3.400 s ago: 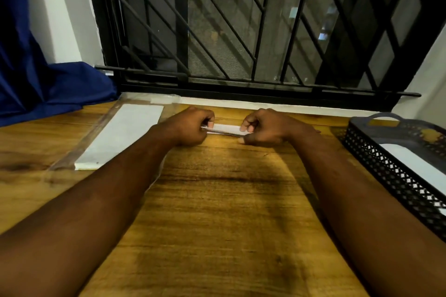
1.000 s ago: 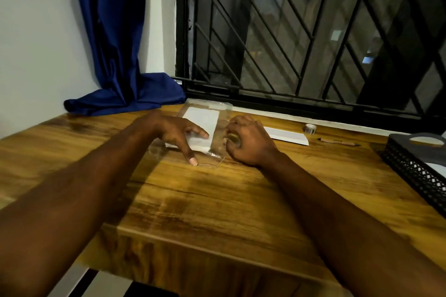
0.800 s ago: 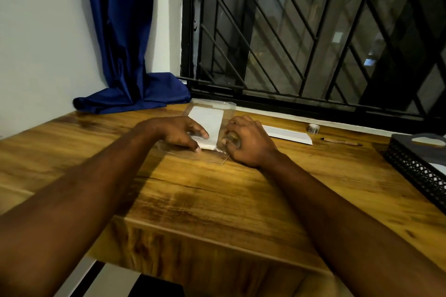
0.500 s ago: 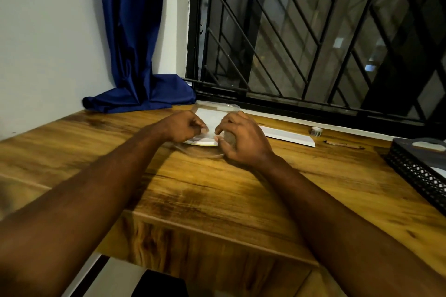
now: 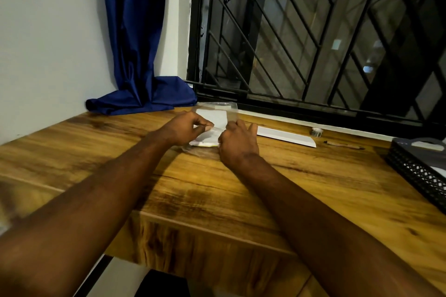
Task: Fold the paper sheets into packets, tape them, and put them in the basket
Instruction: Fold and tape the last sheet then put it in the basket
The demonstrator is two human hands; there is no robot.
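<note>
While the wooden desk (image 5: 217,188) is spanning the lower view, a black window grille (image 5: 313,43) is standing behind its far edge, and a blue curtain (image 5: 137,55) is hanging in the left corner, its hem pooling on the desk. A black perforated basket (image 5: 415,169) is sitting at the desk's right edge, with something white showing inside it.

Both bare forearms are reaching forward to the far middle of the desk. The left hand (image 5: 185,128) is pinching the near end of a clear plastic sleeve (image 5: 229,109) between thumb and curled fingers. The right hand (image 5: 237,143) is gripping the sleeve's right side with its fingers curled. Whether either hand is also catching a sheet cannot be told. White paper sheets (image 5: 214,116) are lying inside the sleeve.

A folded white packet (image 5: 284,136) is lying flat just right of the right hand. A pen (image 5: 342,146) is lying between packet and basket, and a small tape roll (image 5: 316,132) is sitting near the packet's far end.
</note>
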